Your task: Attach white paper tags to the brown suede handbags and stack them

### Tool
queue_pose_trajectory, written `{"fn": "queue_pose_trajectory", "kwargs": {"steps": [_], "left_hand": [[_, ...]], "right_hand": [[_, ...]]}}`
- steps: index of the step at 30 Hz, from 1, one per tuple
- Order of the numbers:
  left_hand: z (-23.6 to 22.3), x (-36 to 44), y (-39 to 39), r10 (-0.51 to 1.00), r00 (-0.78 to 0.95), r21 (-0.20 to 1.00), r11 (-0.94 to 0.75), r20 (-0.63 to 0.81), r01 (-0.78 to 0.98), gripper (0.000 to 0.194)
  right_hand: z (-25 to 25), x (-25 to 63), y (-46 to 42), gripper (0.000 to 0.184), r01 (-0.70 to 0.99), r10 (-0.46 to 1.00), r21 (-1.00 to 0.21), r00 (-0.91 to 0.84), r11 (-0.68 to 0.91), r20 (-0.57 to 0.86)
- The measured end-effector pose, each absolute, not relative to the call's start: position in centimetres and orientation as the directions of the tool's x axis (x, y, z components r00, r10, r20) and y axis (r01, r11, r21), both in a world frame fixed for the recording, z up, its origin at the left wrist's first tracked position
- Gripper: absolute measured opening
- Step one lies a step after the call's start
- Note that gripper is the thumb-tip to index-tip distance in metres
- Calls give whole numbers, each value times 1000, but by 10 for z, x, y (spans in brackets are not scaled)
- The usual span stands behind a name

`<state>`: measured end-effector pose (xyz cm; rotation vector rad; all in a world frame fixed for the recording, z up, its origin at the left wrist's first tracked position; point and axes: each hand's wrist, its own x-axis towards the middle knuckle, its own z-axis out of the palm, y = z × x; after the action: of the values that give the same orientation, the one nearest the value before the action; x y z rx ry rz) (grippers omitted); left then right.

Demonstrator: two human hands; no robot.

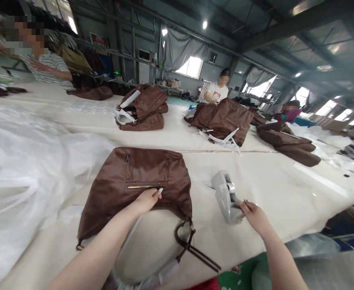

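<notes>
The fingers of my left hand (146, 200) are pinched on a small white tab (160, 190), at the middle of the frame; those of my right hand (254, 216), right of centre, are drawn close together at the dispenser's near end, though I cannot tell whether they grip its edge or a bit of tape.

Largest first: the pale table (288, 193) runs across the frame, with clear plastic (34, 157) heaped over its left side. My bag (149, 165) lies flat left of centre, pocket side up, its lower edge toward the top of the frame or its mouth, I cannot say which. Brown bags sit piled at upper middle (151, 106) and upper right (232, 119); what any of them holds is hidden, and so are my bag's insides.

I judge my bag to be partway through: it is laid out, part of its strap (168, 270) at lower middle is wrapped in white, and the tab is at the zip. The bag lies outside the plastic, and the dark cords (205, 257) by the strap are bare.

The grey dispenser (223, 197) seems to carry a roll in its hollow. The gold zip (140, 187) looks closed along the pocket.
</notes>
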<state>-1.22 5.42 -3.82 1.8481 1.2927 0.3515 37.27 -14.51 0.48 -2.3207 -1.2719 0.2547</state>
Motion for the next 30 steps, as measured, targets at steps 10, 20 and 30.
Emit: {"fn": "queue_pose_trajectory", "kwargs": {"steps": [10, 20, 30], "left_hand": [[-51, -14, 58, 858, 455, 798, -93, -240, 595, 31], [-45, -16, 57, 844, 413, 780, 9, -341, 626, 31], [-35, -19, 44, 842, 398, 810, 74, -363, 582, 38]], "right_hand": [[-3, 365, -160, 43, 302, 734, -902, 678, -309, -25], [-2, 352, -200, 36, 224, 732, -931, 678, -289, -64], [-12, 393, -239, 30, 469, 472, -468, 873, -749, 119]]}}
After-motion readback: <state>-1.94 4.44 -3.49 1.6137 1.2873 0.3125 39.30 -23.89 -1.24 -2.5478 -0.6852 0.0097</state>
